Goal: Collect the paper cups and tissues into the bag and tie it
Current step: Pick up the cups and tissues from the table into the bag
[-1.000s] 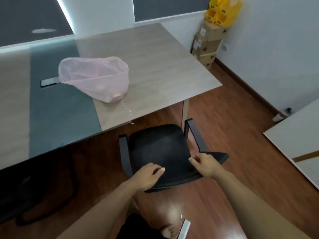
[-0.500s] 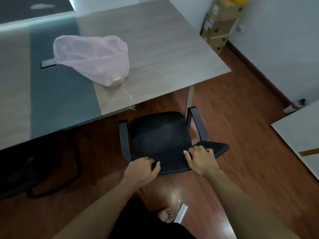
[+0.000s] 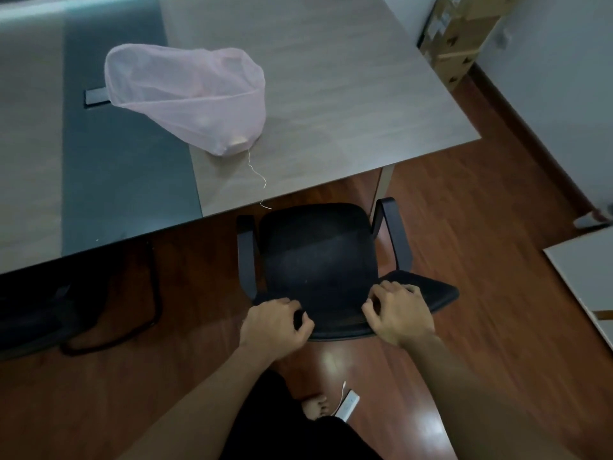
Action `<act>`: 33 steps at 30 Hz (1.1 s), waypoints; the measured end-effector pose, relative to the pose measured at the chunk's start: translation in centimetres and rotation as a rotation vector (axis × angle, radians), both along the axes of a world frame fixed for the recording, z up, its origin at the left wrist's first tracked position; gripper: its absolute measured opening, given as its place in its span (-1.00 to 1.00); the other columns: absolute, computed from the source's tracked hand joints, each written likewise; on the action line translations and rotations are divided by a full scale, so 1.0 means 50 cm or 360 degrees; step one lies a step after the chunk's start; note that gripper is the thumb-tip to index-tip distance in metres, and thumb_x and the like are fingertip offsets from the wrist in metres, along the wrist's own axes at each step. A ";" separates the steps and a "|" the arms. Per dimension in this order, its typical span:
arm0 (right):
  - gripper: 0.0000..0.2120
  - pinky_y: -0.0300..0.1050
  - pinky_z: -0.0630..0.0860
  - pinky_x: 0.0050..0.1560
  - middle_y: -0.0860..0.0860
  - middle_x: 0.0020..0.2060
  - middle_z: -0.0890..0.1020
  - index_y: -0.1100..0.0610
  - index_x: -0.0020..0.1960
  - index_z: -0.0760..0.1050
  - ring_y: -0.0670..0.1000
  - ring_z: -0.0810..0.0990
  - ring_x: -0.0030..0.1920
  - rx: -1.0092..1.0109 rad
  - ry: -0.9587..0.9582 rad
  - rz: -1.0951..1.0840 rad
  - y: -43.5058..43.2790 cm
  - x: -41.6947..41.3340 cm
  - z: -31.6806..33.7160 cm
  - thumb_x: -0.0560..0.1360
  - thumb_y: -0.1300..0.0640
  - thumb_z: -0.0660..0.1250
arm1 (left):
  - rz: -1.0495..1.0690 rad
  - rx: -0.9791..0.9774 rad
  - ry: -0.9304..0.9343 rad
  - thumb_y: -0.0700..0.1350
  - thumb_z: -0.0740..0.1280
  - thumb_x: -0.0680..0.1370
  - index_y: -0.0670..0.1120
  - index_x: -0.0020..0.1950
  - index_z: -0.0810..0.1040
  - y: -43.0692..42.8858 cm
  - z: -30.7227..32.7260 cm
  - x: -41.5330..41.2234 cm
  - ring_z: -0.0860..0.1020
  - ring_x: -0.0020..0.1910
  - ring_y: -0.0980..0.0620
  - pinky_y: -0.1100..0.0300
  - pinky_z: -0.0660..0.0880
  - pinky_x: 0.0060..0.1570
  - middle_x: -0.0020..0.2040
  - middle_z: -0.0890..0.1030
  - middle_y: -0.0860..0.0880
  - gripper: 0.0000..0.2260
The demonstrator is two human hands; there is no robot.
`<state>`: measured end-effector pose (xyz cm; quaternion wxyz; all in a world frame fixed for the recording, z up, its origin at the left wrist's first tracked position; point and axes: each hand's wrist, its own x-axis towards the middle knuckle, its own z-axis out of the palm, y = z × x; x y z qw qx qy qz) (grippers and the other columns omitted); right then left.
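You've got the bag [image 3: 185, 97] on the table [image 3: 348, 94], with the chair [image 3: 315, 260] right in front. Past its far-right corner sit cardboard boxes [image 3: 464, 38].

Office room, long desk [image 3: 331, 94], black armchair [image 3: 318, 260], stacked cardboard boxes [image 3: 461, 38], wood floor [image 3: 497, 227]

"Where is the camera?"

"On the person's head. It is the only view."

"Which way does it look?"

"Forward and down, from standing height. The chair [image 3: 315, 260] is near, just below the middle. The table [image 3: 348, 94] is farther off, at 12 o'clock, and the bag [image 3: 185, 97] on it is at 11. The floor [image 3: 481, 244] runs from 3 to 6 o'clock."
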<state>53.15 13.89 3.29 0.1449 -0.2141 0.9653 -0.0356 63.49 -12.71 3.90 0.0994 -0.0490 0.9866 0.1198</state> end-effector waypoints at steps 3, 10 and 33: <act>-0.66 0.07 0.46 0.21 -0.13 -0.12 0.60 -0.07 -0.05 0.61 -0.02 0.58 -0.05 -0.0031 -0.0021 -0.0008 -0.017 -0.046 -0.001 0.61 -0.20 0.13 | 0.0023 0.0011 0.0010 0.26 0.14 0.58 0.10 -0.03 0.67 -0.016 0.001 -0.041 0.59 -0.27 0.09 0.14 0.55 -0.33 -0.20 0.61 0.12 -0.62; -0.70 0.04 0.49 0.11 -0.16 -0.12 0.60 -0.08 -0.04 0.61 -0.02 0.56 -0.05 -0.0064 -0.0011 0.0015 -0.057 -0.171 -0.010 0.59 -0.19 0.16 | 0.0068 0.0031 0.0071 0.27 0.15 0.57 0.10 -0.07 0.65 -0.056 -0.005 -0.152 0.55 -0.31 0.12 0.20 0.42 -0.40 -0.24 0.58 0.13 -0.64; -0.63 -0.03 0.38 -0.12 -0.17 -0.13 0.59 -0.12 -0.06 0.60 -0.04 0.51 -0.07 -0.0088 0.0033 0.0028 -0.164 -0.554 -0.021 0.56 -0.24 0.07 | 0.0185 -0.0002 0.0125 0.26 0.12 0.55 0.08 -0.05 0.64 -0.143 -0.031 -0.494 0.58 -0.29 0.04 0.15 0.54 -0.30 -0.19 0.59 0.09 -0.62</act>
